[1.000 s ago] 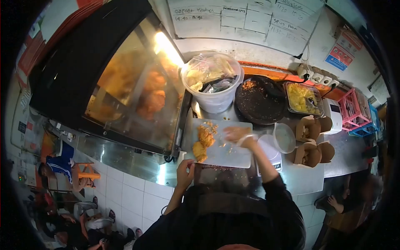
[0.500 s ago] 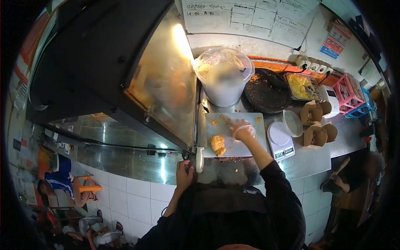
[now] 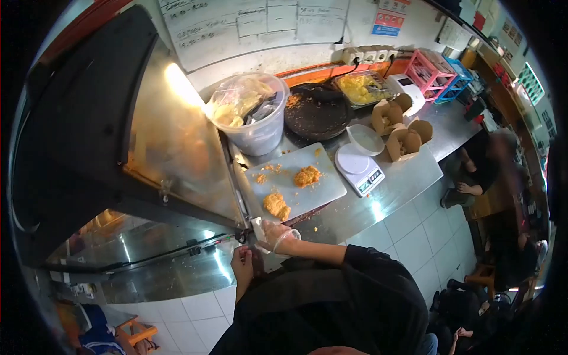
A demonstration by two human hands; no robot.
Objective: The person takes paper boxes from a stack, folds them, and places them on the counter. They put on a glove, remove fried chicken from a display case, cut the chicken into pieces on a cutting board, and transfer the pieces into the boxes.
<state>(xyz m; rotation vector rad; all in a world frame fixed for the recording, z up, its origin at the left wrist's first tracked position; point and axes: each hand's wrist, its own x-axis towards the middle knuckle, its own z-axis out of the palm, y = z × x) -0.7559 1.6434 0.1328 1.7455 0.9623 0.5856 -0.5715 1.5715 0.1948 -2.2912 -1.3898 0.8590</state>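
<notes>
My right hand [image 3: 276, 235], in a clear glove, is closed around the white handle of a knife [image 3: 258, 229] at the cutting board's near left corner. Just below it, my left hand [image 3: 241, 264] has its fingers curled near the counter's front edge, and nothing shows in them. Two golden fried pieces lie on the pale cutting board [image 3: 296, 200]: one near its front left edge [image 3: 276, 206], the other around its middle [image 3: 307, 176]. Crumbs are scattered on the board's left part.
A glass-fronted lit cabinet [image 3: 177, 142] stands at left. Behind the board are a clear tub [image 3: 254, 133] and a dark round pan [image 3: 319, 112]. Rightward are a scale [image 3: 360, 170], a translucent bowl [image 3: 365, 140] and brown boxes [image 3: 403, 145]. A person [image 3: 473, 171] is beyond the counter.
My right hand has left the board's middle, come toward me and left, and closed on the knife handle. A fried piece now shows where that hand was. The view has turned right.
</notes>
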